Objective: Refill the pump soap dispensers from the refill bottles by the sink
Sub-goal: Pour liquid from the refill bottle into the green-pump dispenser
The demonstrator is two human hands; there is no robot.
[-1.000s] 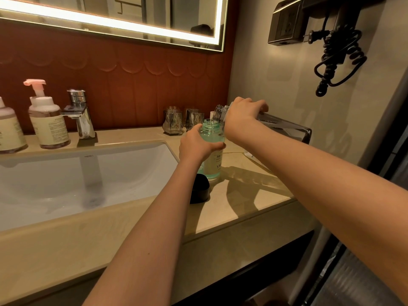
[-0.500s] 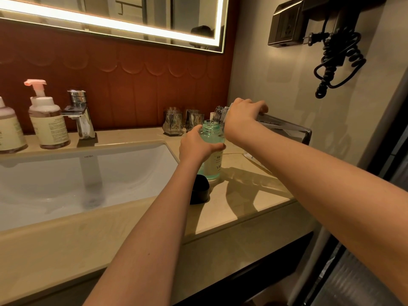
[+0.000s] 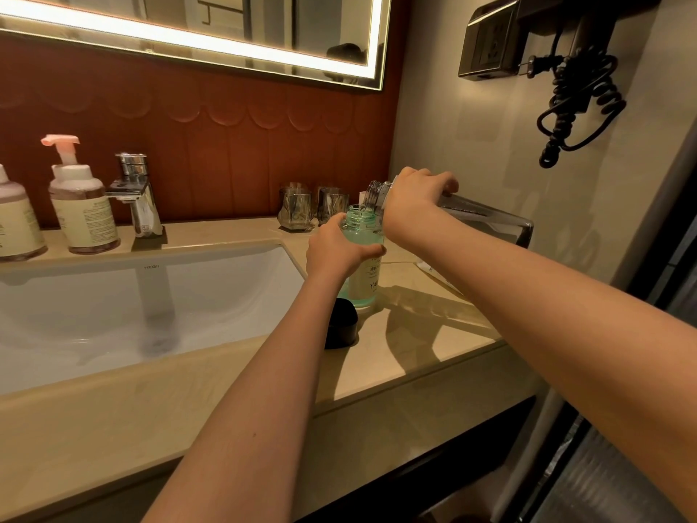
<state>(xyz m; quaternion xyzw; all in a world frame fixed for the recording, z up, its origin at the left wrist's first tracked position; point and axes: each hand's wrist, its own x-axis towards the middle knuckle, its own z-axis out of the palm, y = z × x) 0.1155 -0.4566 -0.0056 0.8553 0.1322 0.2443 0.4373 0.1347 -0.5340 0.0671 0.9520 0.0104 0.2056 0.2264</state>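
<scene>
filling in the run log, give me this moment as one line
left hand: grips teal translucent bottle on beige counter | right hand: tips clear square refill bottle at its open neck | black round cap: on counter

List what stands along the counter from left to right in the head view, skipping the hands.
Cream-labelled bottle at the frame edge → pink-pump dispenser → chrome faucet → left glass tumbler → right glass tumbler → open green bottle → tilted clear refill bottle.
</scene>
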